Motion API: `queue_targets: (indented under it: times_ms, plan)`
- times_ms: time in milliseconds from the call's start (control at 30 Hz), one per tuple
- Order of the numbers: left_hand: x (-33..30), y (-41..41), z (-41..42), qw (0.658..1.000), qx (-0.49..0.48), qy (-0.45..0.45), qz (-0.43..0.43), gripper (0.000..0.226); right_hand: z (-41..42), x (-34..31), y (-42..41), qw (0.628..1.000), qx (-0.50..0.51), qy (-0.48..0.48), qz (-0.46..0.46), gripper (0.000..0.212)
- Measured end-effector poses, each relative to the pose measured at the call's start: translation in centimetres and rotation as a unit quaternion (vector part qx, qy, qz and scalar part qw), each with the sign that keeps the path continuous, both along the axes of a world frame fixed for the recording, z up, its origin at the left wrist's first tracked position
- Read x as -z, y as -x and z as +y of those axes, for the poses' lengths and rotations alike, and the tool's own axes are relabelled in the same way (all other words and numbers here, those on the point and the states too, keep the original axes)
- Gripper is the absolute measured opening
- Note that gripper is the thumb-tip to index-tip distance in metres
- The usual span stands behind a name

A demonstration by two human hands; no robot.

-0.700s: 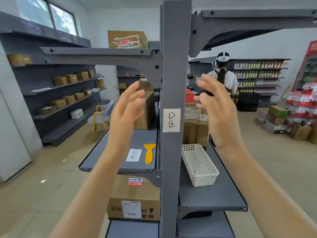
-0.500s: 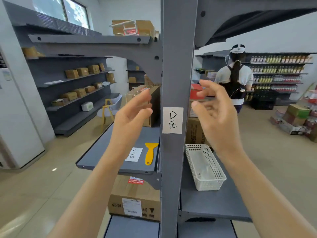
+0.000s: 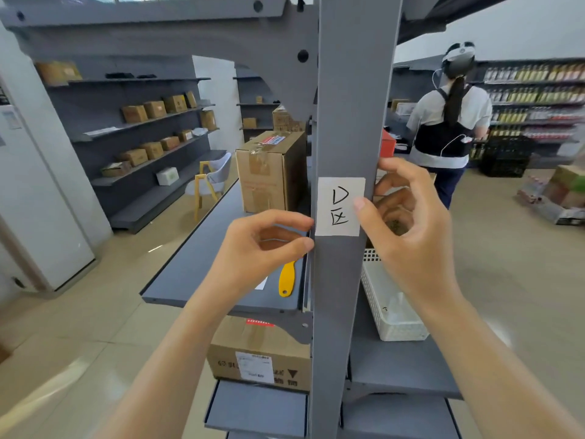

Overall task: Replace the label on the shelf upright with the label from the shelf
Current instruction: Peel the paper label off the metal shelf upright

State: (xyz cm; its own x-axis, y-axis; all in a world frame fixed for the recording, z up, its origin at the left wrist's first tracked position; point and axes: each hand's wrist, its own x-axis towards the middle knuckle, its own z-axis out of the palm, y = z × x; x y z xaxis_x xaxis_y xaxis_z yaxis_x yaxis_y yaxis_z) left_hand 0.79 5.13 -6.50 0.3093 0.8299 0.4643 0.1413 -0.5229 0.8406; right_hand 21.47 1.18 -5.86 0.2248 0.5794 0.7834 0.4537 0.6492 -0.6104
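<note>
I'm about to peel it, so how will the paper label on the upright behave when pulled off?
The label looks like thin paper, so probably floppy and nearly weightless once free. It lies flat against the upright, so it may tear if pulled fast. The right hand thumb already touches its right edge; the left hand is at its left edge.

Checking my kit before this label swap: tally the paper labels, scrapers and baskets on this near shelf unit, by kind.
Paper labels: 2 (upright label; shelf label, mostly hidden behind the left hand)
Yellow scraper: 1
White basket: 1
Total: 4
</note>
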Motion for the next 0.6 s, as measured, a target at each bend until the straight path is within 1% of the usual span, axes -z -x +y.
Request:
queue_targets:
  times_ms: [100,200,267,433,533,600]
  plan:
    - [0.0,-0.1,-0.1,1.0,-0.017,-0.013,0.006,0.015,-0.1,-0.1,0.2,1.0,0.008,0.0,-0.001,0.041]
    - [-0.1,-0.5,-0.6,0.993,-0.062,-0.092,0.027,0.006,-0.3,-0.3,0.4,1.0,0.015,0.002,0.001,0.04]
    - [-0.3,-0.9,-1.1,0.99,-0.072,-0.119,0.029,0.006,-0.4,-0.3,0.4,1.0,0.02,0.006,0.001,0.04]
    - [-0.5,-1.8,-1.4,0.982,-0.127,-0.125,0.054,0.017,-0.8,-0.3,0.2,0.999,0.036,0.015,-0.01,0.04]
    - [-0.6,-1.7,-1.5,0.983,-0.15,-0.091,0.054,0.015,-0.9,-0.3,0.2,0.999,0.044,0.015,-0.011,0.038]
    - [-0.6,-1.6,-1.6,0.983,-0.156,-0.073,0.069,0.01,-0.9,-0.3,0.3,0.999,0.044,0.016,-0.011,0.037]
